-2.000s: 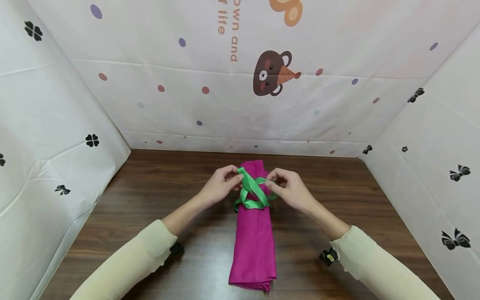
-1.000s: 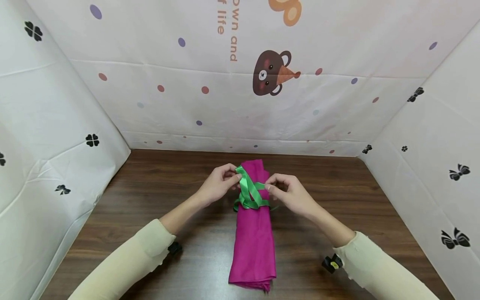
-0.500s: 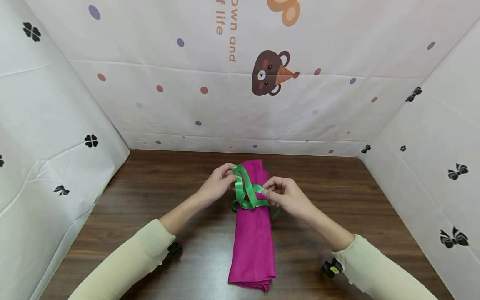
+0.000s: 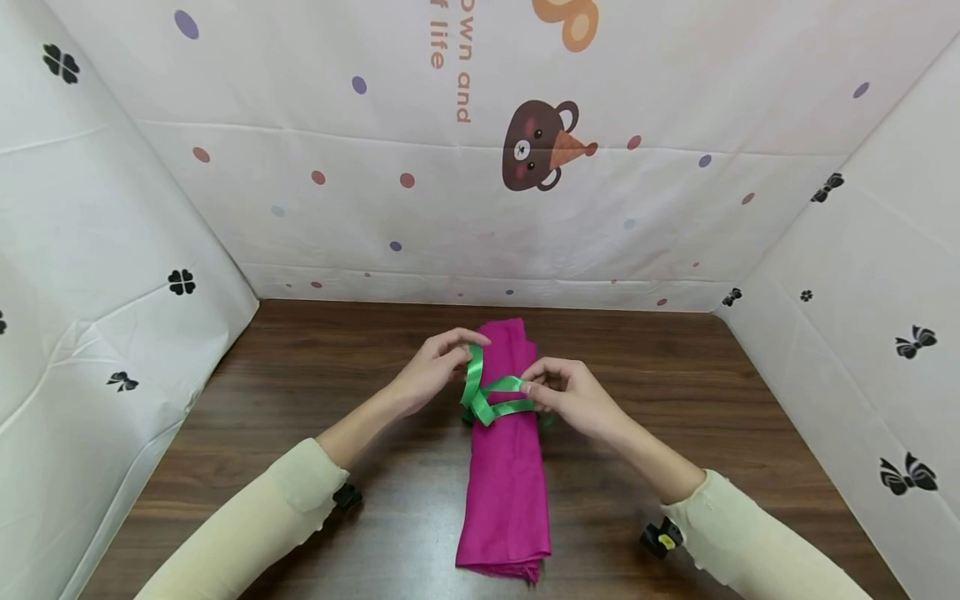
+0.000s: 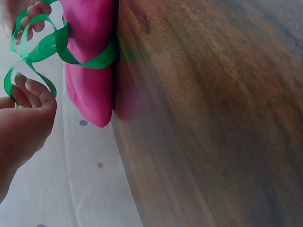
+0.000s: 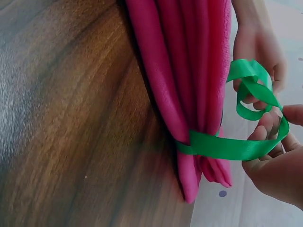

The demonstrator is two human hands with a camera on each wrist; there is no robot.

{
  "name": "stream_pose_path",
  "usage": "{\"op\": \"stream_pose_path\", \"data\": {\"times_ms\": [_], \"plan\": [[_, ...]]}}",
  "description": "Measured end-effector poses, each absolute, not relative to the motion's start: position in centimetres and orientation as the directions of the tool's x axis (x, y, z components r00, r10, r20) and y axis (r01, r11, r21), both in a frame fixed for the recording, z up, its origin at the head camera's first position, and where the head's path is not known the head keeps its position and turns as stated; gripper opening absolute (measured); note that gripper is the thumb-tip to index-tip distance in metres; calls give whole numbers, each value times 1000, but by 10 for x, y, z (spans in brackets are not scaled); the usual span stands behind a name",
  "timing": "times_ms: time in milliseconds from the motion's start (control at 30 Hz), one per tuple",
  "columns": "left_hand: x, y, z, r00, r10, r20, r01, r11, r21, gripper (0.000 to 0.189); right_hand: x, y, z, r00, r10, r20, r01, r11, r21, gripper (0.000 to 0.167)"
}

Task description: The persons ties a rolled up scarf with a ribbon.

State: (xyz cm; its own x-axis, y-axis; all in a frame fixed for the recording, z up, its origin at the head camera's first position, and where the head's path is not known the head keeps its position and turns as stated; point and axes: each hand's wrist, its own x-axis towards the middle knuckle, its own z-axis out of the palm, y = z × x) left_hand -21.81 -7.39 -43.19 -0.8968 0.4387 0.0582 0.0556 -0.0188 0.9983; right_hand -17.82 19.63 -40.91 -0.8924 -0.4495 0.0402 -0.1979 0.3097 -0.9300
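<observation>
A folded magenta cloth [image 4: 504,500] lies lengthwise on the wooden table, with a green ribbon [image 4: 513,407] wrapped round its upper part. My left hand [image 4: 435,367], at the cloth's left side, holds a loop of the ribbon, its index finger stretched out over the cloth. From the right, my right hand [image 4: 573,392] pinches another stretch of ribbon between thumb and fingers. Seen from the right wrist, the ribbon [image 6: 232,147] runs from the gathered cloth [image 6: 184,61] to the right hand's fingers. In the left wrist view, a ribbon loop circles the left hand's fingers [image 5: 35,92].
The dark wooden table [image 4: 337,533] is bordered by white printed fabric walls, with the back one [image 4: 300,225] behind the cloth. Small black devices, one of them this dark block [image 4: 662,537], sit at both sleeve cuffs.
The ribbon loop at my left hand has swung left and its crossing has dropped lower on the cloth. My left index finger has straightened. My right hand has shifted slightly left and down.
</observation>
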Motion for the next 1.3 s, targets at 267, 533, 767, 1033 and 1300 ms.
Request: {"op": "stream_pose_path", "data": {"times_ms": [267, 533, 767, 1033, 1300], "plan": [[-219, -75, -432, -912, 404, 75, 94, 28, 995, 29, -177, 192, -410, -896, -440, 65, -209, 287, -935, 19], [-212, -65, -415, -877, 456, 153, 106, -125, 986, 31, -177, 187, -411, -898, -430, 94, -239, 296, -925, 10], [-208, -60, -408, -870, 450, 203, 135, -179, 974, 35, -176, 184, -410, -905, -418, 84, -246, 352, -903, 20], [-213, -62, -421, -937, 322, 133, 87, -155, 984, 33, -174, 177, -414, -881, -468, 74, -257, 342, -904, 26], [-216, -65, -430, -961, 271, 61, 33, -106, 994, 30, -172, 169, -423, -888, -456, 59, -230, 330, -916, 17]]}}
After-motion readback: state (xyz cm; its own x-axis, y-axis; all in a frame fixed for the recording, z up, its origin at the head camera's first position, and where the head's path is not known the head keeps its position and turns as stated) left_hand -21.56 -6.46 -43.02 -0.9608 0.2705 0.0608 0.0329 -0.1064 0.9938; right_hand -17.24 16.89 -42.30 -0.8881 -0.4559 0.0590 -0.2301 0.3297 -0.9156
